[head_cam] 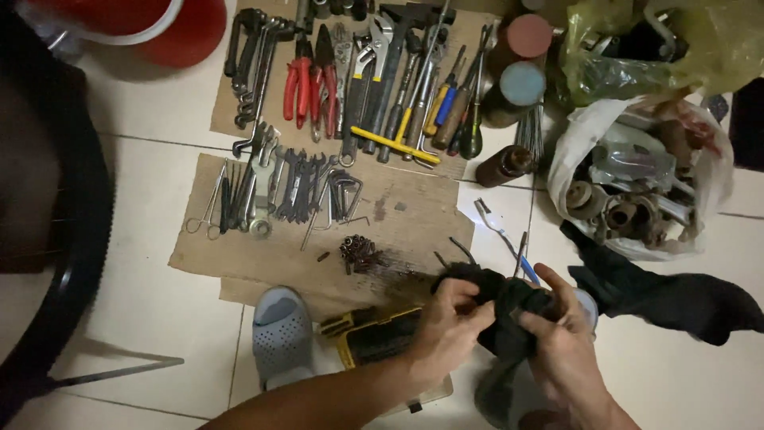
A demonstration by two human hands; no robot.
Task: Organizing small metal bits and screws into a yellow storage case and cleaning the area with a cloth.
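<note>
- Black cloth, lower centre of frame: dark, crumpled, bunched into a wad, folds uneven.
- Left hand closed around its left side, fingers curled into the fabric.
- Right hand pinches the right side, thumb on top.
- Yellow-black drill lies just left of the hands.

Left hand and right hand grip a bunched black cloth near a yellow-and-black power drill; far behind, brown cardboard sheets carry metal hand tools.
</note>
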